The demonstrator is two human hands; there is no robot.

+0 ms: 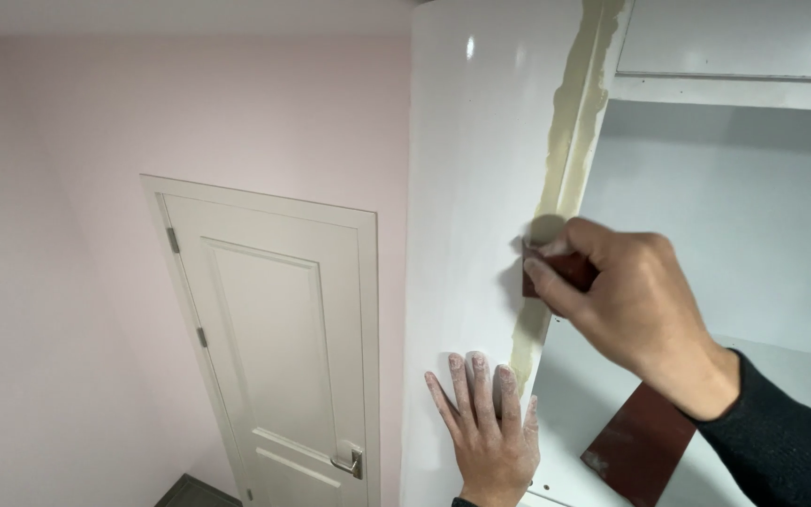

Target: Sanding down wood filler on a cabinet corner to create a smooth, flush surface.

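On cabinet edge: right hand point(626, 305) pinching reddish sanding block point(565, 272) against filler strip point(570, 141) running vertically, mostly above block; left hand point(490, 422) flat, fingers spread, on white panel point(471, 169) below-left.

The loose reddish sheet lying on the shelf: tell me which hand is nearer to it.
Left. The left hand lies flat on the white panel just beside the reddish sheet; the right hand is higher, holding a small reddish piece against the filler strip.

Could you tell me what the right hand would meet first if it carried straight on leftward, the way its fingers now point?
Probably the glossy white side panel beyond the putty strip: the right hand already presses its dark red sanding block there.
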